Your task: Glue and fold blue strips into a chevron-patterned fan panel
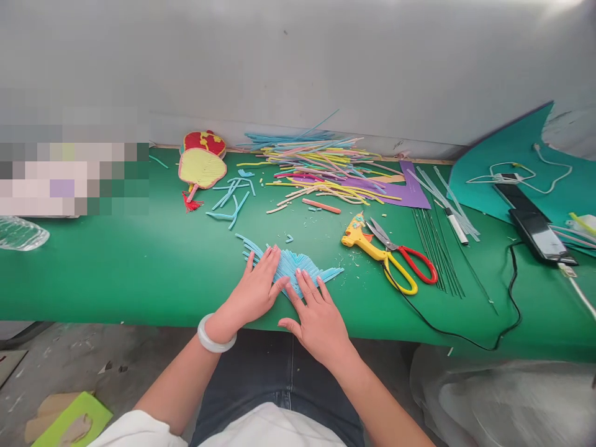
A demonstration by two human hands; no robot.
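Observation:
A flat piece made of light blue pipe cleaners (294,263) lies side by side in rows on the green table near its front edge. My left hand (258,282) rests on its left part, palm down with the fingers stretched out. On the lower right part lies my right hand (319,313), its fingers spread and pressing flat. Both hands cover some of the piece, so its full outline is hidden. Loose blue strips (233,195) and small cut bits (289,238) are scattered just beyond it.
Right of my hands are a yellow glue gun (365,239) with a black cord, scissors (395,248), thin wires (437,254) and a marker (456,225). Behind lie a pile of coloured pipe cleaners (316,155), purple sheet (416,189) and yellow fan shape (202,169). A power bank (542,233) sits far right.

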